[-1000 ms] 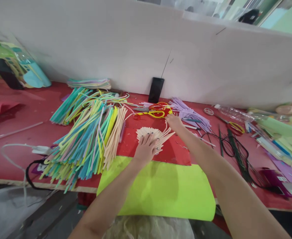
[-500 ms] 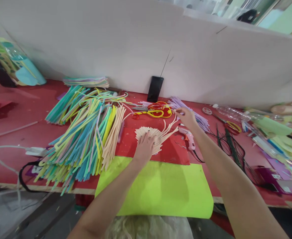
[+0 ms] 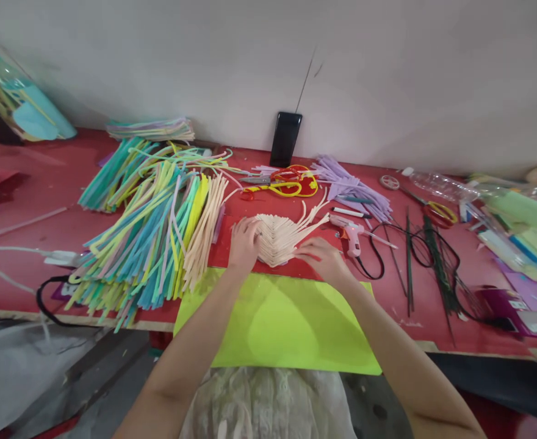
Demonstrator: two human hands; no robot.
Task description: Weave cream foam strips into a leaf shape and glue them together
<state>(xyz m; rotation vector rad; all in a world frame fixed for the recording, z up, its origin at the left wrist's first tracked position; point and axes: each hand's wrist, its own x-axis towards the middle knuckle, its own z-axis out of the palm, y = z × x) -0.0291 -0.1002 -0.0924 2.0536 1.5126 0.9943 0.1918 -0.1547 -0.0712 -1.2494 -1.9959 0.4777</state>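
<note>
A cream leaf-shaped piece made of pipe cleaners (image 3: 275,238) lies on a red sheet (image 3: 287,268) in front of me. Its strands meet in a V pattern, and several loose ends fan out to the upper right. My left hand (image 3: 245,244) grips the piece's left edge with bent fingers. At its lower right edge, my right hand (image 3: 326,257) has thumb and fingertips closing on the strands. A pink glue gun (image 3: 353,236) lies just right of the piece, beside a white pen (image 3: 351,213). Yellow-handled scissors (image 3: 287,189) lie behind it.
Piles of coloured pipe cleaners (image 3: 144,238) fill the left; purple ones (image 3: 351,183) lie at the back right. A phone (image 3: 286,139) leans on the wall. A yellow-green sheet (image 3: 277,329) overhangs the front edge. Rightward are dark wires (image 3: 440,268), other scissors (image 3: 440,213) and a plastic bottle (image 3: 442,185).
My left hand has moved from on top of the leaf piece to its left edge. My right hand has come down from the loose upper ends to the lower right edge. The view has shifted.
</note>
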